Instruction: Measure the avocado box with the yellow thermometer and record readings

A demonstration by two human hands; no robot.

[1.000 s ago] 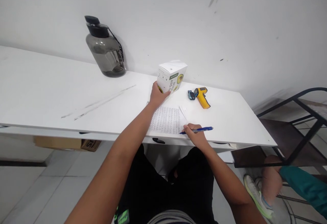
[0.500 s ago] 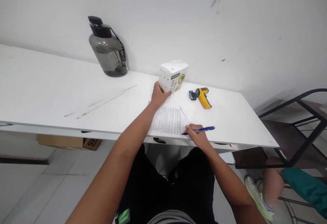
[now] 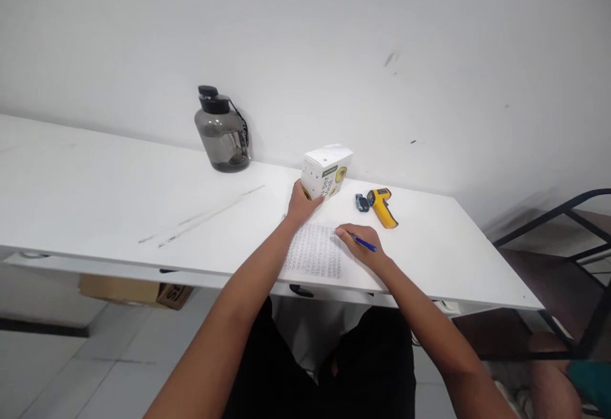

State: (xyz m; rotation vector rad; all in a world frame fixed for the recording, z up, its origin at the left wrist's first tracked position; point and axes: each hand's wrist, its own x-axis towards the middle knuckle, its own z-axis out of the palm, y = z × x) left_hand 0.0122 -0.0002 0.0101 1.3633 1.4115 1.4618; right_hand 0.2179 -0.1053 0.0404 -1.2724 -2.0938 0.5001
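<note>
My left hand grips the lower front of a white carton with avocado pictures, which stands on the white desk. Below it lies a sheet of paper covered with dense rows of writing. In my right hand is a blue pen, its tip hidden behind my fingers at the sheet's upper right. Just beyond that hand sit a yellow gun-shaped infrared thermometer and a small blue-and-black watch-like device.
A large grey water bottle with a black lid stands against the wall. Under the desk is a cardboard box. At right stands a dark metal-framed rack, with another person's leg below it.
My right hand has moved the pen from the sheet's lower right corner up to its upper right. My left hand stays on the carton. The camera has tilted up.
</note>
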